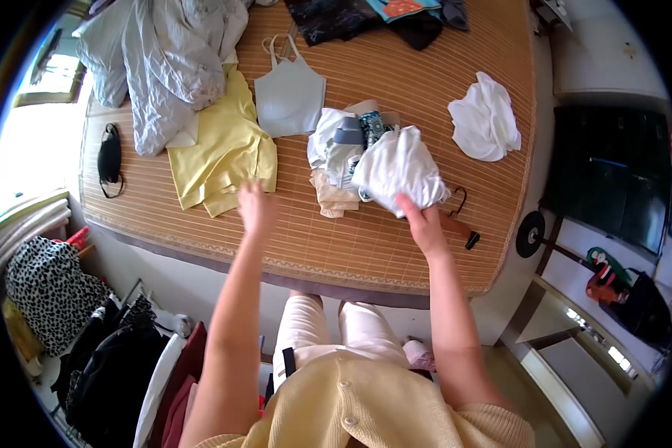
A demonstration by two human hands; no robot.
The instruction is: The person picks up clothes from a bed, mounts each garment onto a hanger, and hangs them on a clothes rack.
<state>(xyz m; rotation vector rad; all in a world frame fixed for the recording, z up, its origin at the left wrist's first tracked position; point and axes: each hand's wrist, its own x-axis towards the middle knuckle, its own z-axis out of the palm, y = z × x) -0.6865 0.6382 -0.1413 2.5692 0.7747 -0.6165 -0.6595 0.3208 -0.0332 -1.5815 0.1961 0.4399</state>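
Observation:
My right hand (422,224) pinches the lower edge of a bunched white cloth (402,170), which lies partly over a pile of small folded garments (336,149). A brown hanger (455,225) with a dark hook is just to the right, partly behind that hand. My left hand (255,209) is at the lower right edge of a yellow garment (220,145); its fingers are blurred, and whether they grip the fabric cannot be made out. Above the pile lies a light grey camisole (290,95) with thin straps.
The woven mat (396,261) also bears a crumpled grey-white cloth (172,67), a black face mask (110,158), a white cloth (485,118) at right and dark clothes (336,19) at the far edge. Clothes hang on a rack (119,373) at lower left.

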